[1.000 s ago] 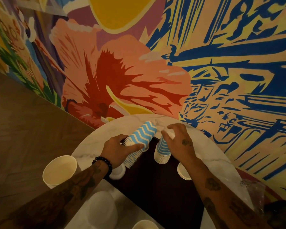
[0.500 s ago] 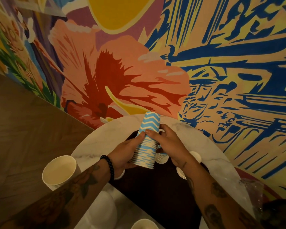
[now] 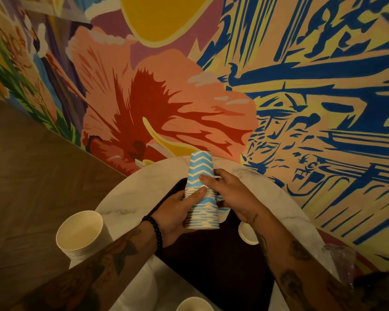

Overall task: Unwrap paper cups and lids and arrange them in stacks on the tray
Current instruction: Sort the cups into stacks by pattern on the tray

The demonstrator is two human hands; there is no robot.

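Plain cup (image 3: 193, 305): only its rim shows at the near edge, mouth up.
Plain cup stack (image 3: 79, 234): it stands mouth up at the near left, off the tray; I think it waits for its turn.
Clear wrapper (image 3: 339, 261): it lies at the near right, put aside so it does not disturb the work.
Tray (image 3: 211, 265): dark, in the middle of the table.
Lids (image 3: 247, 234): a low white stack at the tray's right edge, just beside the right wrist.
Left hand (image 3: 173, 218): its fingers are curled round the lower half of the blue stack, thumb across the front.
Blue zigzag cups (image 3: 201, 194): a nested stack, upright, mouths down, over the far part of the tray. Whether it already touches the tray I cannot tell.
Right hand (image 3: 231, 196): it grips the stack's middle from the right. Probably two hands keep the tall stack straight while it is placed.
Table (image 3: 126, 198): round, marble, against the wall.
Mural (image 3: 166, 97): a painted flower, far behind.
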